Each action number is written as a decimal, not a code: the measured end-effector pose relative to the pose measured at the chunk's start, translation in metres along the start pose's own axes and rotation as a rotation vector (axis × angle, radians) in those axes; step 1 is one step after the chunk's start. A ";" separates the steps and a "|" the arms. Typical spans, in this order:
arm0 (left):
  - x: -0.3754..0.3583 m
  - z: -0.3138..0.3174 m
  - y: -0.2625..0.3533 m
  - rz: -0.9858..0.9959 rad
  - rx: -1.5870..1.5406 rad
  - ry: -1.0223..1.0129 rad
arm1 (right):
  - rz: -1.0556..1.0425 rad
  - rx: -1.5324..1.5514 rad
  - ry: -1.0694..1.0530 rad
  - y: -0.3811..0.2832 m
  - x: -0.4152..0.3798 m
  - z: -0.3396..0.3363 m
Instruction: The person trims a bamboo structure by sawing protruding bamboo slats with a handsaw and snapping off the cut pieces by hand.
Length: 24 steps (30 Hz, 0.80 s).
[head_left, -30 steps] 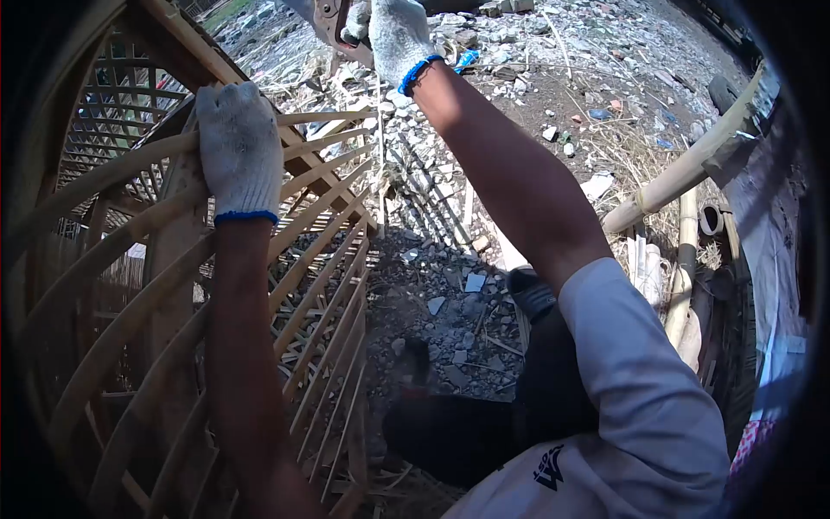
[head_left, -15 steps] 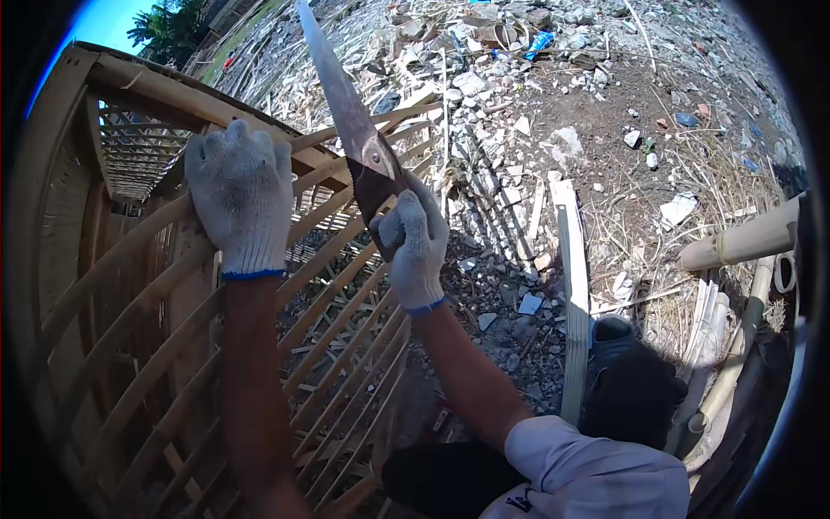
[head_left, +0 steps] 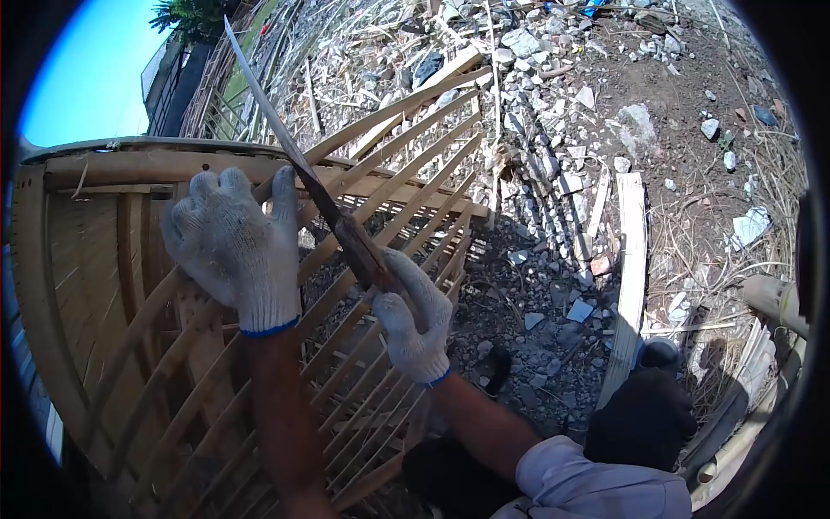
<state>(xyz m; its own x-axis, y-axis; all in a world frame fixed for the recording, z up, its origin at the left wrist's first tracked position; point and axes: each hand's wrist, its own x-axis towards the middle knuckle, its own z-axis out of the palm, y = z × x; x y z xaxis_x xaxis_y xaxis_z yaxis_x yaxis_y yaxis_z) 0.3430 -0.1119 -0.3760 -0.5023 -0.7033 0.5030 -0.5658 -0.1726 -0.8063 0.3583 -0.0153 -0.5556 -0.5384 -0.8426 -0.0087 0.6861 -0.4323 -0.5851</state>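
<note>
My right hand (head_left: 415,321), in a white knit glove, is wrapped round the handle of a handsaw (head_left: 322,201). The blade points up and away to the left, seen nearly edge-on, and crosses the upper slats close beside my left thumb. My gloved left hand (head_left: 233,246) is closed over a bamboo slat (head_left: 156,301) beside the frame's top rail (head_left: 130,169), its thumb stretched toward the saw. Parallel slats (head_left: 346,285) run slantwise under both hands, their free ends sticking out at the upper right.
The wooden frame's side panel (head_left: 86,259) stands at the left. Rubble (head_left: 553,164) and dry straw cover the ground beyond. A split bamboo plank (head_left: 629,259) lies at the right, near bamboo poles (head_left: 769,303) and my dark-clad knee (head_left: 644,419).
My view has swung left. The saw has turned from showing its flat side to nearly edge-on and has come down across the slats beside my left hand, whose thumb now reaches toward the blade.
</note>
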 end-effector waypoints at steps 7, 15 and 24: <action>0.000 0.005 0.000 -0.024 0.023 0.027 | -0.004 0.036 -0.020 0.009 0.013 0.000; 0.003 -0.001 -0.002 -0.037 -0.044 -0.035 | -0.020 -0.034 -0.021 0.013 -0.007 -0.011; 0.001 0.006 -0.002 -0.025 -0.034 0.020 | -0.140 -0.011 0.015 0.025 -0.026 -0.013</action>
<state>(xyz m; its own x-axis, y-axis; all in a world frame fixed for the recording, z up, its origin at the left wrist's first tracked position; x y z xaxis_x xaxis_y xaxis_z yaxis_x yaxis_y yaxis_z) 0.3475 -0.1163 -0.3753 -0.5003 -0.6855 0.5290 -0.6001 -0.1660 -0.7825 0.3831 0.0001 -0.5799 -0.6360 -0.7692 0.0616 0.5981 -0.5418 -0.5905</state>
